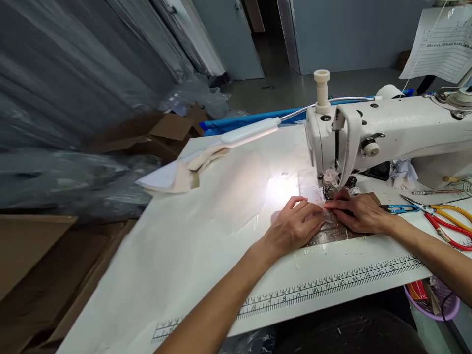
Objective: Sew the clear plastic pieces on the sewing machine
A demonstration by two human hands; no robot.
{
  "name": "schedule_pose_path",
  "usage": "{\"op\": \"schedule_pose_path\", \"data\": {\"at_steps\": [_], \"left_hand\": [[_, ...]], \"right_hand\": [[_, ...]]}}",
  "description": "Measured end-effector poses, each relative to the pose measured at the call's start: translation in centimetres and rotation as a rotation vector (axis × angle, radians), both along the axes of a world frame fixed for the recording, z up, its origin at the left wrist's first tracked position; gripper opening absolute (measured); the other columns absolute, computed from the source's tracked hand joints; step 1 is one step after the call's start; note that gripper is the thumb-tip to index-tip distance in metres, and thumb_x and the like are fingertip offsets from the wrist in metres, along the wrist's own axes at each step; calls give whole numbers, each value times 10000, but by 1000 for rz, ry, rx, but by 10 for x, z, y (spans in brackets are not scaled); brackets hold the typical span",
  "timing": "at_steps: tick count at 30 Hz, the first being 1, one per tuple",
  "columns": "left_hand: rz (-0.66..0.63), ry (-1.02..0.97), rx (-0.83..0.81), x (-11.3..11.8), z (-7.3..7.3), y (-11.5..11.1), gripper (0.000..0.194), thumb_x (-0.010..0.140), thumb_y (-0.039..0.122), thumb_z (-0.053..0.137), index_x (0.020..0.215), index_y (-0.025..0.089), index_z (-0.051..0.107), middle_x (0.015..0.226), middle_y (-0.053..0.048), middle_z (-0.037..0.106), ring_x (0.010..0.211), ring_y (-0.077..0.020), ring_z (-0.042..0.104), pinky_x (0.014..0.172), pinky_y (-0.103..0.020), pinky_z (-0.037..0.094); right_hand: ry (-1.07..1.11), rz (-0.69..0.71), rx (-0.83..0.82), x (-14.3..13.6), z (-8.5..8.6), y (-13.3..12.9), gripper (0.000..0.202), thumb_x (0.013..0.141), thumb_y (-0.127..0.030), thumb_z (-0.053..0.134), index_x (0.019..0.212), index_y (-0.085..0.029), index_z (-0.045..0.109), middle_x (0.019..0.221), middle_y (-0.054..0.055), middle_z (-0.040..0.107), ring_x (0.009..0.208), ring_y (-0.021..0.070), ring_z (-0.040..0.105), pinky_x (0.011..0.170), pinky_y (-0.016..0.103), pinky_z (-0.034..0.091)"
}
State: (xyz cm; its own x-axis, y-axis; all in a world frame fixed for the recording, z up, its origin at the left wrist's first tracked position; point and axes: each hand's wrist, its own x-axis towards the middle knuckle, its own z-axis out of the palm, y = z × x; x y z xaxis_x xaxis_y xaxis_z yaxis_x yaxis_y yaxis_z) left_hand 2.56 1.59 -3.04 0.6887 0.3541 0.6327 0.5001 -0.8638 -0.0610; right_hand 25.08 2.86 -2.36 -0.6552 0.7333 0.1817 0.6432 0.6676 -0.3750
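Observation:
At the sewing machine (324,142), my two hands meet just in front of the presser foot (327,191). My left hand (297,223) has its fingers bent together over a thin, sheer pale piece of fabric (326,215), mostly hidden by the hands. From the other side, my right hand (356,212) pinches the same piece close to the needle, thumb and fingertips together. Beneath both hands lies a brown, shiny covered plate (332,235). A bright lamp spot lights the tabletop left of the needle.
Blue thread snips (403,208) and scissors with red and yellow handles (448,221) lie right of my right hand. A ruler strip (317,291) runs along the front edge of the white table (206,255). Beige cloth (184,177) sits at the far left, cardboard boxes (173,125) beyond.

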Motion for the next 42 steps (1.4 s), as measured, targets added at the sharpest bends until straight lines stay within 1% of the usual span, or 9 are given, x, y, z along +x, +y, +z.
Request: {"op": "schedule_pose_path", "data": {"at_steps": [5, 15, 20, 27, 32, 35, 38, 40, 42], "left_hand": [[-35, 14, -8, -1, 1, 3, 87, 949, 115, 535, 928, 178, 591, 898, -3, 717, 730, -112, 646, 822, -336, 531], [-36, 31, -55, -2, 0, 4, 104, 950, 119, 521, 901, 183, 586, 951, -13, 727, 773, -115, 676, 867, -367, 541], [-52, 27, -64, -2, -1, 4, 114, 962, 127, 513, 900, 180, 593, 930, -6, 728, 762, -108, 677, 854, -352, 563], [-93, -17, -103, -2, -3, 5, 85, 957, 142, 535, 928, 164, 612, 881, -17, 728, 758, -127, 677, 713, -314, 560], [-81, -4, -102, -3, -3, 4, 130, 973, 161, 516, 909, 181, 628, 913, -12, 730, 768, -115, 680, 796, -342, 555], [-69, -3, -55, -3, -3, 4, 138, 965, 154, 527, 876, 177, 629, 926, -14, 730, 740, -107, 666, 834, -360, 549], [-62, 22, -55, -2, -4, 3, 163, 968, 167, 517, 861, 173, 640, 910, -27, 728, 721, -115, 655, 733, -331, 549], [-66, 34, -69, -2, -5, 3, 173, 974, 181, 509, 875, 172, 651, 903, -33, 728, 728, -121, 659, 697, -321, 545], [-71, 30, -67, -2, -5, 3, 177, 977, 184, 507, 883, 174, 656, 902, -29, 730, 743, -120, 668, 734, -327, 555]], "right_hand": [[-30, 25, 67, 3, -10, 1, 336, 958, -293, 482, 1219, -230, 683, 1034, 112, 649, 767, 183, 581, 627, 288, 448], [-29, 28, 129, -1, -12, -1, 339, 960, -271, 461, 1240, -233, 648, 1098, 118, 626, 778, 186, 575, 631, 296, 457], [-5, 25, 99, 0, -11, -2, 358, 975, -288, 441, 1270, -227, 636, 1028, 121, 630, 763, 194, 566, 615, 305, 447], [25, 42, 94, 0, -12, -4, 352, 962, -253, 433, 1225, -218, 665, 1045, 132, 619, 818, 204, 570, 679, 332, 480], [-32, 22, 94, -2, -11, -6, 377, 965, -253, 429, 1278, -228, 638, 1037, 131, 613, 828, 213, 573, 715, 362, 507], [60, 15, 56, 0, -11, -7, 376, 977, -270, 421, 1277, -218, 643, 1052, 135, 603, 886, 224, 596, 780, 390, 527], [168, -8, -3, 4, -13, -6, 370, 982, -273, 422, 1271, -216, 645, 1054, 122, 595, 933, 215, 614, 839, 392, 533], [195, -27, -36, 5, -13, -5, 374, 980, -257, 418, 1273, -204, 644, 1014, 113, 599, 895, 208, 623, 823, 393, 539], [206, -30, -45, 6, -13, -5, 374, 972, -236, 424, 1267, -195, 651, 982, 109, 601, 859, 206, 626, 800, 390, 542]]}}
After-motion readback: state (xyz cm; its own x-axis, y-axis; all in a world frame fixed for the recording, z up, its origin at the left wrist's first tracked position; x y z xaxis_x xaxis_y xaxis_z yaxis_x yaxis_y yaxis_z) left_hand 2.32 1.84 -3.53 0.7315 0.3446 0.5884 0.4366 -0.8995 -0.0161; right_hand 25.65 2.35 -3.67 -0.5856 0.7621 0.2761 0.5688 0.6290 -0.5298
